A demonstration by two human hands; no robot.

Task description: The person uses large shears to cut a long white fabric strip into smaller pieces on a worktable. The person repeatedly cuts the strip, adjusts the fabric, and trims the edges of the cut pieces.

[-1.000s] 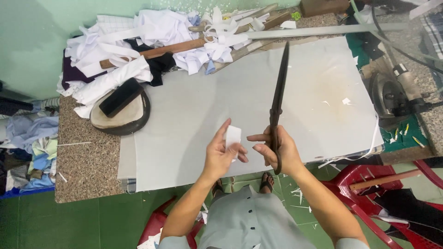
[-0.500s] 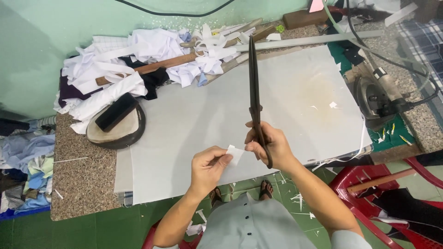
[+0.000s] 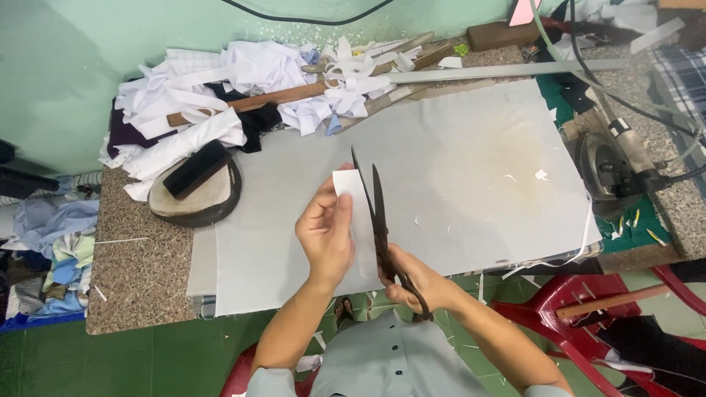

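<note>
My left hand (image 3: 326, 234) holds a small white piece of fabric (image 3: 355, 198) upright above the grey sheet (image 3: 456, 176) that covers the table. My right hand (image 3: 416, 281) grips the handles of long dark scissors (image 3: 377, 213). The blades stand apart and point away from me, with the white piece's right edge between them. Both hands are close together over the near edge of the sheet.
A heap of white and dark fabric scraps (image 3: 220, 88) with a wooden stick lies at the back left. A dark oval pad with a black block (image 3: 195, 184) sits left. A long grey ruler (image 3: 500, 71) lies at the back, an electric cutting machine (image 3: 610, 165) right, red plastic chairs (image 3: 588, 309) below.
The scissors swung from pointing far across the table to close in front of me, and their blades opened around the white piece, which my left hand raised upright.
</note>
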